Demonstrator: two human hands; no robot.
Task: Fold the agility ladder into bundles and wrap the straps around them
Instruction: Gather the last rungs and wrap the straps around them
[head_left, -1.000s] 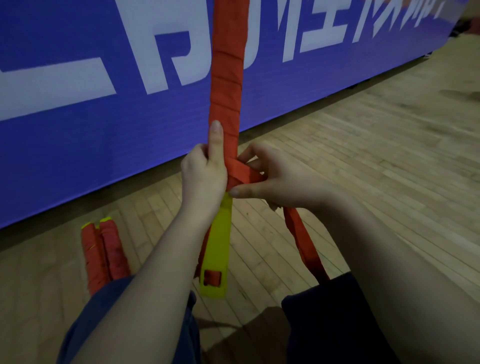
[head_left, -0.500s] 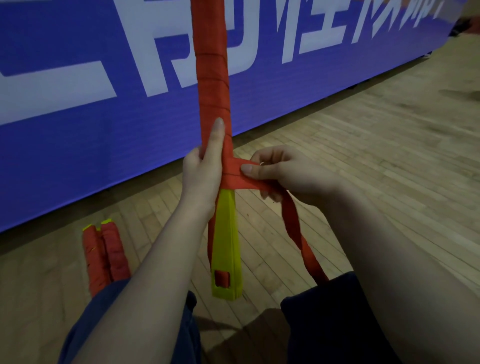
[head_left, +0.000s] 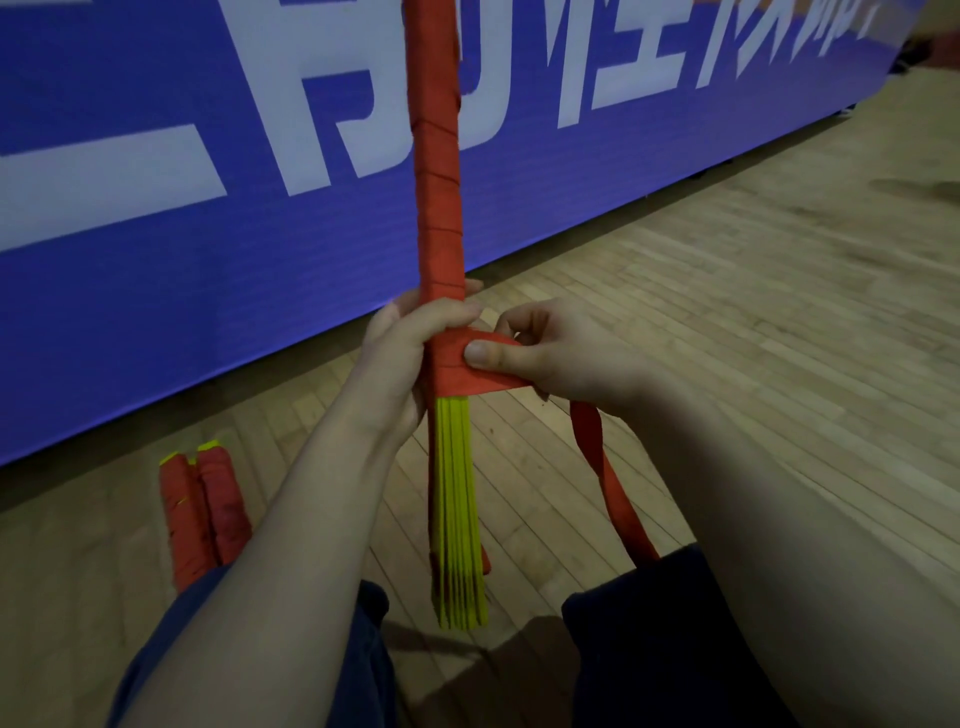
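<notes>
Inside a sports hall: pale wooden strip floor (head_left: 727, 338), long blue banner (head_left: 208, 234) with large white lettering along its edge, two red-wrapped ladder bundles (head_left: 202, 509) on the boards.

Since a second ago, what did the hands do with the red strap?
The left hand curled its raised finger round the bundle, which turned so its yellow rungs show edge-on. The right hand still pinches the strap. The wrapped bundles on the floor stayed.
</notes>
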